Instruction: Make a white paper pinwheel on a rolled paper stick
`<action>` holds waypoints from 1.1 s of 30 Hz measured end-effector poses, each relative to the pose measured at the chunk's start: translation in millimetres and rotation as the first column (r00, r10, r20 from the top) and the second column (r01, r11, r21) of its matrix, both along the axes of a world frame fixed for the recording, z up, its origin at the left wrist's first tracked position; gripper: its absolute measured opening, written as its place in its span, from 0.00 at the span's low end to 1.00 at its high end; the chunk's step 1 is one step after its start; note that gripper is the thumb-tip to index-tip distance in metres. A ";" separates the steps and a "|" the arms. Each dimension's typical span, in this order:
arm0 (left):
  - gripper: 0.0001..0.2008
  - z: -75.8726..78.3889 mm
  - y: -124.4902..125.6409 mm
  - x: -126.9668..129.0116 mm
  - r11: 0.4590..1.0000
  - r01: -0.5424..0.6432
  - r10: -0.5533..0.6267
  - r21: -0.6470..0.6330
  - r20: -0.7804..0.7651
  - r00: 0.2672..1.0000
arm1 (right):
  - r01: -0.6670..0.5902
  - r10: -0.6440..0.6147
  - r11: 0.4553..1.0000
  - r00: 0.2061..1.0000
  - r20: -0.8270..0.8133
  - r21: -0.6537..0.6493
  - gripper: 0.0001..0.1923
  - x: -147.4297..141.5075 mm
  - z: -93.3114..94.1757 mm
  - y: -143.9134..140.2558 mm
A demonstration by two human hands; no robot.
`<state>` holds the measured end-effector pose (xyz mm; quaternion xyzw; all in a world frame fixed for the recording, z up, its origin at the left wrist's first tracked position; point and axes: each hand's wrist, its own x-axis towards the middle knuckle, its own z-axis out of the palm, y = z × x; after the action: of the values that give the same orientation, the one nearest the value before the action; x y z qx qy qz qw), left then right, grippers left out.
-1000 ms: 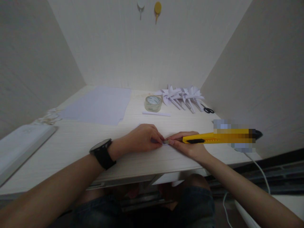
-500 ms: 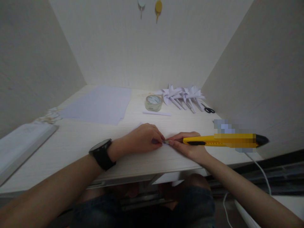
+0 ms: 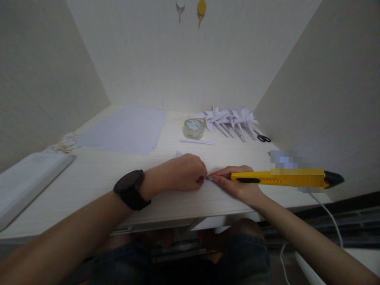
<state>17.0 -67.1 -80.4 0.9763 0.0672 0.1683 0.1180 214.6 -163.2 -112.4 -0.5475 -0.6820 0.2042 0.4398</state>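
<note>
My right hand is closed on a yellow utility knife, whose handle points right. The knife's blade end lies at my right fingertips, close to my left hand. Fingers curled in a pinch, my left hand wears a black watch at the wrist and rests low over the desk. A small bit of white paper shows between the two hands, mostly hidden by my left fingers. Behind that hand a paper corner sticks out. A thin rolled paper stick lies just beyond.
A tape roll stands at the back, beside several paper pinwheels and black-handled scissors. Paper sheets lie at back left. A white box-like object is at far left. Walls enclose the desk.
My left fingers have curled in tighter and turned a little at the paper. The right hand and knife have hardly moved; the whole view has shifted slightly.
</note>
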 end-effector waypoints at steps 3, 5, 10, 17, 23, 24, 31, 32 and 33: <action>0.09 3.7 2.2 3.2 1.000 0.006 -0.007 -0.014 -0.078 0.997 | 0.006 -0.006 1.000 1.000 0.001 -0.012 0.06 -0.1 0.6 -0.5; 0.08 5.2 4.2 4.9 1.000 -0.012 0.009 -0.028 -0.100 0.995 | 0.015 -0.015 1.000 1.000 0.006 -0.015 0.06 -0.4 1.0 -1.0; 0.02 12.4 11.2 10.4 0.996 -0.080 0.072 -0.025 -0.246 0.967 | 0.041 -0.041 0.999 0.999 0.004 -0.004 0.07 -1.4 1.2 -1.9; 0.20 35.4 18.8 20.7 0.986 -0.165 0.130 -0.025 -0.502 0.855 | 0.043 -0.043 0.999 0.999 0.033 -0.005 0.07 -1.5 0.4 -1.7; 0.22 37.2 38.0 29.5 0.967 -0.125 -0.033 -0.221 -0.597 0.802 | 0.043 -0.043 0.999 0.999 0.026 0.003 0.07 -2.5 0.8 -2.3; 0.22 36.5 40.0 31.2 0.965 -0.133 -0.031 -0.227 -0.600 0.799 | 0.041 -0.041 0.999 0.999 0.023 0.004 0.07 -2.6 0.8 -2.4; 0.14 32.8 39.1 41.4 0.976 -0.146 0.015 -0.159 -0.625 0.780 | 0.028 -0.028 1.000 0.999 0.023 -0.008 0.06 -1.4 1.7 -2.2; 0.13 32.6 38.8 42.0 0.978 -0.140 0.012 -0.156 -0.626 0.780 | 0.028 -0.028 1.000 0.999 0.029 -0.005 0.06 -1.5 1.8 -2.3; 0.13 32.5 38.6 42.6 0.979 -0.137 0.013 -0.149 -0.628 0.778 | 0.028 -0.028 1.000 0.999 0.033 0.003 0.06 -1.7 1.9 -2.5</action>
<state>59.7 -28.5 -47.9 0.9580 0.1570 -0.1664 0.1732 212.8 -165.7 -110.5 -0.5597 -0.6817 0.1883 0.4319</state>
